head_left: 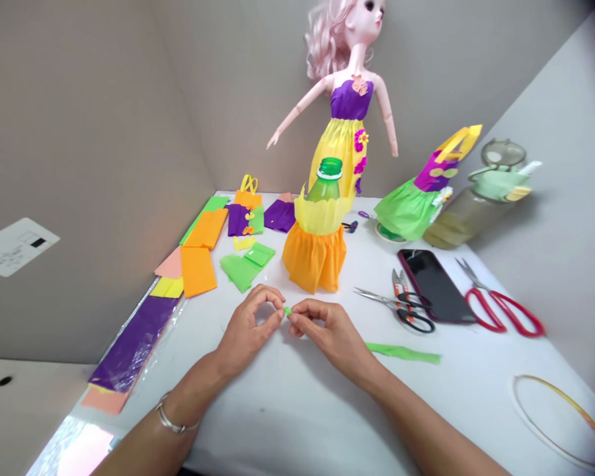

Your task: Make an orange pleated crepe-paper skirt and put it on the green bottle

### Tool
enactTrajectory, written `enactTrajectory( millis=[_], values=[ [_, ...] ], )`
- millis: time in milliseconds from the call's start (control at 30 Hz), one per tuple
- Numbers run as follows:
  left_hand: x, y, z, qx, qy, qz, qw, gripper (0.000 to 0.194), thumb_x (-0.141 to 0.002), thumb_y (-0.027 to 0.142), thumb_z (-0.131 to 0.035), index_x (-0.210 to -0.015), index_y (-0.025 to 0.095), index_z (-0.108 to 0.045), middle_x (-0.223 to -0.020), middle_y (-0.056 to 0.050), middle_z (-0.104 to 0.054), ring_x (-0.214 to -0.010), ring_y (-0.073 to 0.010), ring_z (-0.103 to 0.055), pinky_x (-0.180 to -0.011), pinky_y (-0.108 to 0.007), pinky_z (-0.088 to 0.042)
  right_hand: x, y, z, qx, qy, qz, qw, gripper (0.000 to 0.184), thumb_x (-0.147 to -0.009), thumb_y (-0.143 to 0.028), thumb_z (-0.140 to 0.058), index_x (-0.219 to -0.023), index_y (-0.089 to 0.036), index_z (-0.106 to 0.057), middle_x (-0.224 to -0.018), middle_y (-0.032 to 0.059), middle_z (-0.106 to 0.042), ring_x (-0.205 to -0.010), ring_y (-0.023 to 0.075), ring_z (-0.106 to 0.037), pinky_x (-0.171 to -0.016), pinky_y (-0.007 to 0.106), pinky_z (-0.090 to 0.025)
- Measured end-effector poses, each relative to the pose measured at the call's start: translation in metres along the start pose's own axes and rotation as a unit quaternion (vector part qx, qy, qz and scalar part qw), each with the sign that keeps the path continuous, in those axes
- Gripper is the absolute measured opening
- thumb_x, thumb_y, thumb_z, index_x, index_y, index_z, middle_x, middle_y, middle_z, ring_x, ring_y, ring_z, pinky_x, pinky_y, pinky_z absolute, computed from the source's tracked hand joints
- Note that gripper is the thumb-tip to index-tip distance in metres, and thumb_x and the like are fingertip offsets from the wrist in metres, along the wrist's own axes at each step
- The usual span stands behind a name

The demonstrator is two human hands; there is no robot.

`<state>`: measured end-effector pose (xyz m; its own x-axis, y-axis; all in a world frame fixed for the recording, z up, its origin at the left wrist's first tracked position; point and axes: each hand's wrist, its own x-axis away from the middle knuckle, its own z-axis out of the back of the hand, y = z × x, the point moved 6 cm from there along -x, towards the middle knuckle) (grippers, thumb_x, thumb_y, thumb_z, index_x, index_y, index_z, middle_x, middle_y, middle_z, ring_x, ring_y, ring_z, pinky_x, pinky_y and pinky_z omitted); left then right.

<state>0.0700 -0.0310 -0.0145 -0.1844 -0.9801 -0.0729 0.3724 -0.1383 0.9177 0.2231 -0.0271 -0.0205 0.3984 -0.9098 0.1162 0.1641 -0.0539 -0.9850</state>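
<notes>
One small green paper scrap (288, 311) sits pinched between the closed fingertips of both hands, the left hand (248, 328) and the right hand (330, 335), in front of a plastic bottle (324, 188) already skirted in orange and yellow crepe paper, its green top left bare. Behind the bottle stands a doll (350, 106) in a finished-looking purple-and-yellow gown; left of the bottle lie flat orange crepe sheets (198, 271), and right of it black-handled scissors (416, 320), red-handled scissors (500, 311) and a green paper strip (404, 354).

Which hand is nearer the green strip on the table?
Right. The right hand sits just left of the green strip; the left hand is farther left, past the right hand.
</notes>
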Motion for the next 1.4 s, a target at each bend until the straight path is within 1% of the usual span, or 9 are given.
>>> enactTrajectory(
  millis=[100,233,367,467,633,900,1100,1267,1400],
  values=[
    [0.000,-0.001,-0.004,0.020,-0.023,0.011,0.999,0.012,-0.094,0.034,-0.057,-0.094,0.022,-0.056,-0.103,-0.002,-0.060,-0.102,-0.0187,-0.057,-0.095,-0.031,-0.040,0.000,0.000,-0.001,0.003,-0.001,0.003,1.000,0.018,-0.090,-0.028,-0.061,-0.077,-0.017,-0.067,-0.070,-0.0008,-0.065,-0.068,0.0131,-0.058,-0.068,0.024,-0.043],
    [-0.002,0.000,-0.003,0.028,-0.043,0.003,0.999,0.017,-0.094,0.037,-0.056,-0.087,0.022,-0.057,-0.100,-0.002,-0.060,-0.100,-0.0189,-0.058,-0.094,-0.030,-0.040,0.001,-0.004,-0.002,-0.006,-0.034,0.006,0.999,0.022,-0.093,-0.034,-0.060,-0.080,-0.017,-0.066,-0.073,0.0009,-0.068,-0.071,0.0146,-0.062,-0.071,0.025,-0.046],
    [-0.009,-0.009,0.017,0.013,0.013,0.035,0.999,0.017,-0.089,0.039,-0.061,-0.084,0.023,-0.059,-0.100,-0.001,-0.061,-0.101,-0.0213,-0.057,-0.097,-0.032,-0.038,0.005,-0.007,0.005,-0.022,-0.149,0.001,0.989,0.041,-0.099,-0.051,-0.050,-0.088,-0.015,-0.065,-0.082,0.0072,-0.074,-0.069,0.0159,-0.065,-0.074,0.029,-0.050],
    [-0.015,-0.020,0.033,0.009,0.055,0.056,0.997,0.019,-0.086,0.042,-0.064,-0.084,0.023,-0.061,-0.098,-0.002,-0.063,-0.101,-0.0230,-0.057,-0.098,-0.033,-0.038,0.009,0.003,0.020,-0.026,-0.181,-0.039,0.982,0.054,-0.101,-0.058,-0.039,-0.095,-0.012,-0.066,-0.082,0.0106,-0.076,-0.063,0.0152,-0.065,-0.071,0.029,-0.050],
    [-0.019,-0.039,0.045,0.015,0.088,0.073,0.993,0.023,-0.085,0.045,-0.064,-0.086,0.022,-0.062,-0.098,-0.002,-0.066,-0.100,-0.0230,-0.060,-0.096,-0.032,-0.040,0.021,0.027,0.040,-0.076,-0.180,-0.099,0.976,0.060,-0.100,-0.063,-0.038,-0.097,-0.010,-0.067,-0.079,0.0116,-0.075,-0.056,0.0145,-0.065,-0.063,0.028,-0.050],
    [-0.022,-0.054,0.049,0.014,0.106,0.084,0.991,0.027,-0.085,0.048,-0.065,-0.088,0.021,-0.061,-0.092,-0.001,-0.063,-0.093,-0.0203,-0.059,-0.090,-0.030,-0.043,0.036,0.033,0.050,-0.052,-0.185,-0.137,0.972,0.055,-0.093,-0.062,-0.053,-0.089,-0.010,-0.068,-0.065,0.0049,-0.069,-0.051,0.0117,-0.061,-0.054,0.023,-0.047],
    [-0.024,-0.052,0.050,-0.021,0.109,0.082,0.990,0.026,-0.088,0.047,-0.058,-0.087,0.021,-0.057,-0.092,-0.002,-0.063,-0.092,-0.0202,-0.058,-0.089,-0.031,-0.044,0.035,0.037,0.051,-0.042,-0.161,-0.148,0.975,0.042,-0.091,-0.055,-0.060,-0.082,-0.014,-0.064,-0.058,0.0001,-0.066,-0.044,0.0088,-0.054,-0.048,0.021,-0.041],
    [-0.022,-0.044,0.050,-0.061,0.115,0.079,0.988,0.025,-0.089,0.045,-0.055,-0.087,0.020,-0.058,-0.088,-0.001,-0.063,-0.088,-0.0202,-0.059,-0.085,-0.031,-0.045,0.034,0.040,0.053,-0.027,-0.151,-0.163,0.975,0.041,-0.090,-0.054,-0.061,-0.078,-0.014,-0.065,-0.054,-0.0013,-0.064,-0.041,0.0085,-0.051,-0.046,0.021,-0.041],
    [-0.021,-0.040,0.049,-0.092,0.115,0.089,0.985,0.023,-0.087,0.043,-0.055,-0.084,0.020,-0.058,-0.086,-0.001,-0.065,-0.081,-0.0193,-0.057,-0.077,-0.030,-0.044,0.034,0.040,0.056,-0.029,-0.150,-0.171,0.973,0.038,-0.090,-0.049,-0.061,-0.077,-0.014,-0.067,-0.054,-0.0008,-0.064,-0.041,0.0083,-0.051,-0.047,0.021,-0.041]
  ],
)
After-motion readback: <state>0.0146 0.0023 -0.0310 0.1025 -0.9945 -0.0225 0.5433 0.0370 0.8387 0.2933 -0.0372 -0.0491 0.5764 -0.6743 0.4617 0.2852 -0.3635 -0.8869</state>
